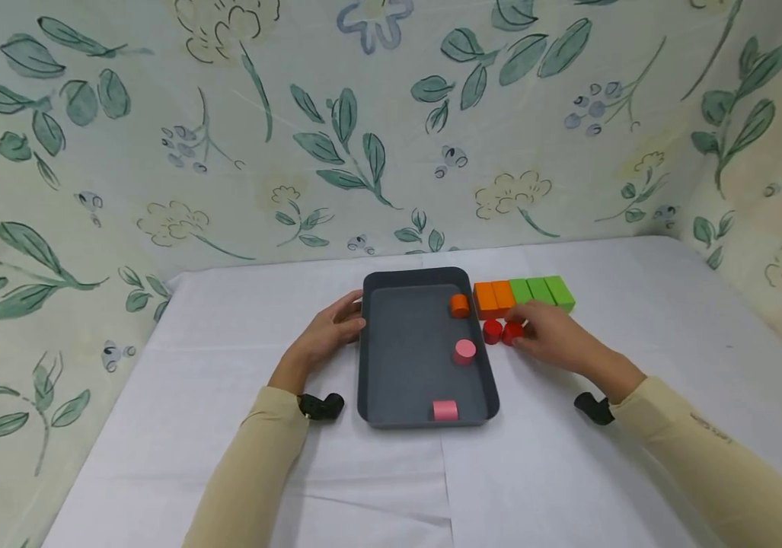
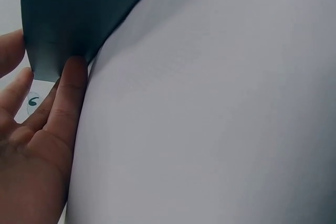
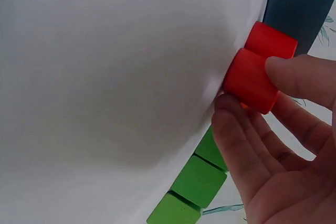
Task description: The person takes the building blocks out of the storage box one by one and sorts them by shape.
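Observation:
A dark grey rectangular tray (image 1: 400, 358) lies on the white cloth. My left hand (image 1: 325, 333) rests against its left side, fingers extended along the outer wall, as the left wrist view also shows. To the right of the tray, my right hand (image 1: 562, 341) pinches a red cylinder (image 3: 249, 80) between thumb and fingers. A second red cylinder (image 1: 492, 332) stands right beside it, close to the tray wall. Inside the tray are an orange cylinder (image 1: 459, 306), an upright pink cylinder (image 1: 464, 352) and another pink cylinder (image 1: 445, 411) lying by the near wall.
Behind the red cylinders runs a row of two orange blocks (image 1: 493, 299) and three green blocks (image 1: 541, 292), side by side. A floral-patterned cloth (image 1: 391, 152) hangs behind the table. Each wrist carries a small black device (image 1: 322, 407).

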`<move>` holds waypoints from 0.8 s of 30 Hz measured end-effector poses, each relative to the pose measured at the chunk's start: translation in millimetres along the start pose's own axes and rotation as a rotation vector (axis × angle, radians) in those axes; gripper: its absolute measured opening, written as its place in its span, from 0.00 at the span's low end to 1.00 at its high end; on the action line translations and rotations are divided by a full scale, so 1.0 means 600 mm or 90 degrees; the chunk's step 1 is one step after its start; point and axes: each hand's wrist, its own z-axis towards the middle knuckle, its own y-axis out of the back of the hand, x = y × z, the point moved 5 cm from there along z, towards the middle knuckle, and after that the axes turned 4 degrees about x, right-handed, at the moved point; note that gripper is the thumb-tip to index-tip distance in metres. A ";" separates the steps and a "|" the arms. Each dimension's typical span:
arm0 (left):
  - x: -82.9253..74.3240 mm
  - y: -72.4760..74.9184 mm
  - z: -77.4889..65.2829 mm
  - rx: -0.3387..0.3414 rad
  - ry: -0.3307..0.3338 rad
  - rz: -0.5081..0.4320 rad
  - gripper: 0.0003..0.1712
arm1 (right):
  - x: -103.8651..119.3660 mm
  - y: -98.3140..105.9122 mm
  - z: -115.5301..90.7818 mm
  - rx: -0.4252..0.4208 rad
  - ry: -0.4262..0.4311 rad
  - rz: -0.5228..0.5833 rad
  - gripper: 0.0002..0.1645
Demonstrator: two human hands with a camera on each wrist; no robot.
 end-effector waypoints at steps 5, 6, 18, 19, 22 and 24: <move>0.003 0.002 0.000 -0.001 0.009 0.005 0.38 | 0.011 0.010 -0.005 -0.001 0.000 -0.029 0.25; 0.003 0.002 0.000 0.000 0.009 0.004 0.38 | 0.019 0.016 -0.006 -0.005 0.006 -0.043 0.26; 0.001 0.004 0.000 -0.008 0.005 0.006 0.38 | 0.148 0.013 0.106 0.097 0.136 -0.297 0.19; 0.001 0.004 0.000 -0.007 0.004 0.007 0.38 | 0.149 0.007 0.112 0.111 0.137 -0.328 0.19; 0.001 0.002 0.002 -0.006 0.001 0.014 0.38 | 0.149 -0.005 0.127 0.129 0.130 -0.367 0.18; 0.001 0.002 0.003 -0.005 -0.001 0.016 0.38 | 0.148 -0.008 0.133 0.127 0.127 -0.367 0.18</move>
